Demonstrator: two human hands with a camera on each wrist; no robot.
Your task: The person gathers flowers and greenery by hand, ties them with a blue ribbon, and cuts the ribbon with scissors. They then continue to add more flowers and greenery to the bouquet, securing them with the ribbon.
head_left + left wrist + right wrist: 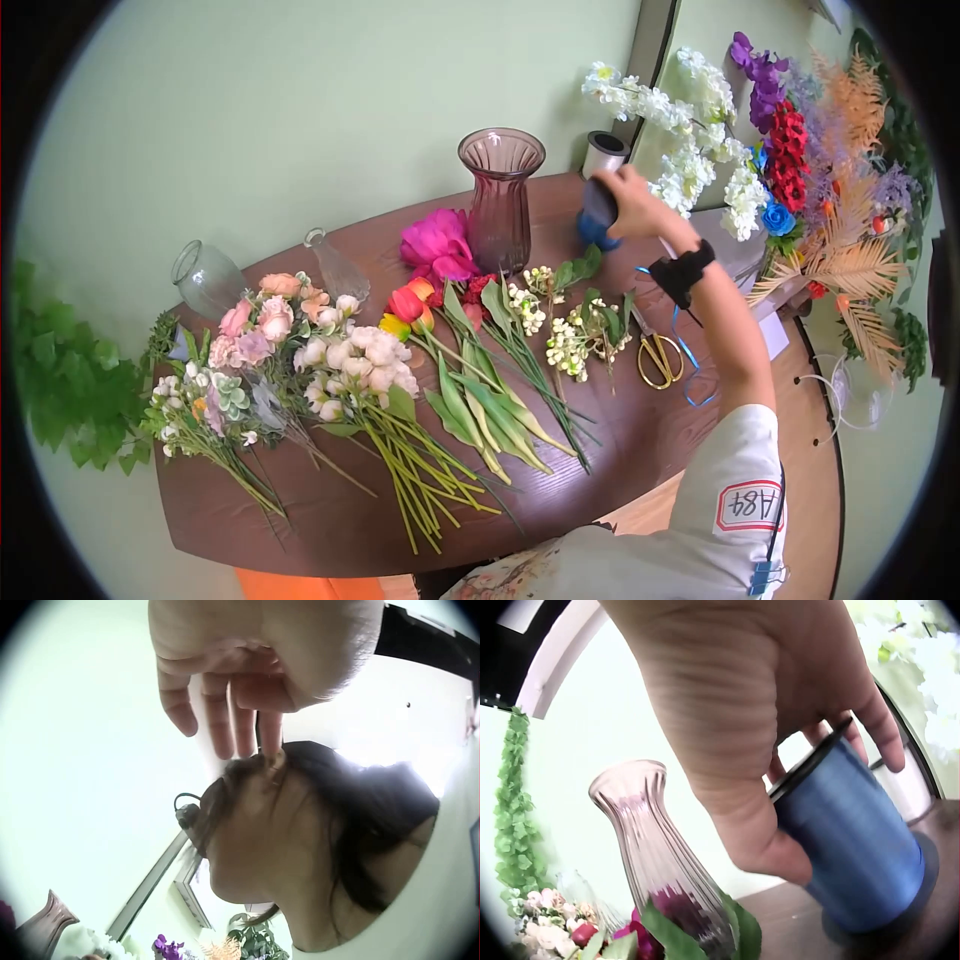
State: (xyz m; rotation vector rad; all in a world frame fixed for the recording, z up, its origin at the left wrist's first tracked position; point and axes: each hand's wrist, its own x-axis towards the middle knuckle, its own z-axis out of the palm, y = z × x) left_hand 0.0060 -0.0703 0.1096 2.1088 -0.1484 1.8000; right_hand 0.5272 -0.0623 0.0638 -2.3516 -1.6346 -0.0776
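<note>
My right hand (634, 205) grips the blue ribbon spool (862, 840) from above, at the table's far right. In the right wrist view the thumb lies along one side of the spool and the other fingers reach over its dark top rim. A thin blue ribbon (684, 345) trails across the table below the wrist. Up beside the person's head, my left hand (247, 660) hangs with loosely bent fingers, the fingertips overlapping the hair in the left wrist view. Nothing shows in its grasp. The head view does not include this hand.
A purple fluted glass vase (503, 215) stands left of the spool, a white spool (605, 155) behind it. Gold-handled scissors (658, 360) lie nearby. Pink-white flowers (360, 365), tulips (410, 303) and berry sprigs (575, 340) cover the middle. Two clear vases (207, 280) lean at back left.
</note>
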